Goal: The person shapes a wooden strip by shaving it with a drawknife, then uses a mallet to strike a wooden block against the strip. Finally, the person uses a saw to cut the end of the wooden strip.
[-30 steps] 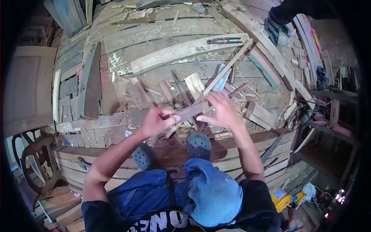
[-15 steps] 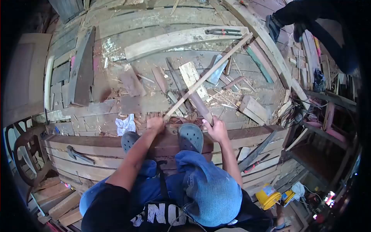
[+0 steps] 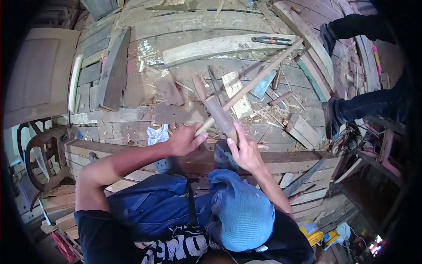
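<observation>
A long, thin wooden strip runs from my left hand up to the right, its far end near the pliers. The fingers of my left hand are wrapped round its near end. My right hand grips the pale handle end of a thick cylindrical wooden tool, which slants up to the left. The tool's body crosses the strip just beyond my hands; whether they touch I cannot tell. Under and beyond them are a pale wood block and wood shavings.
A curved board bears pliers. A dark plank lies left, a white crumpled cloth nearer. Another person's legs are at the right. A wooden block and a yellow object lie on my right.
The thick tool has risen from beside the strip to across it. My left hand has moved up with the strip's near end. The other person's second foot has come down at the right. The view has shifted.
</observation>
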Motion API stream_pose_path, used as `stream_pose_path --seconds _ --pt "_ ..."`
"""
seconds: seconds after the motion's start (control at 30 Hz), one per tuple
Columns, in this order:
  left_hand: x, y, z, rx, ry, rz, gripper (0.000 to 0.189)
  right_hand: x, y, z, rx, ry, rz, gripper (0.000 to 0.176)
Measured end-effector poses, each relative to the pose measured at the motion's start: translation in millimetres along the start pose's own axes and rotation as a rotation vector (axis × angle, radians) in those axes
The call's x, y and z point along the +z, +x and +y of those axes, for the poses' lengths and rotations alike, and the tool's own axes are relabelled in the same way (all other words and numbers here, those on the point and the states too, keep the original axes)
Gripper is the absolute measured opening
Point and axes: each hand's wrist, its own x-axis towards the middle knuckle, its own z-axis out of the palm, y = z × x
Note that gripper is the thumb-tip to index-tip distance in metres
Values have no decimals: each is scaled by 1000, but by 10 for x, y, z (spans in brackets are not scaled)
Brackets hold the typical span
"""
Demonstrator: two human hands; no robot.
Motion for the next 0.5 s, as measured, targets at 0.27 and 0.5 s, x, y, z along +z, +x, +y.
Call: stream_pose_path --seconds 0.27,0.5 --pt "-540 -334 586 27 -414 249 39 -521 33 -575 -1 183 -18 54" --pt "-286 13 419 201 -525 477 35 -407 38 -722 -184 67 33 56"
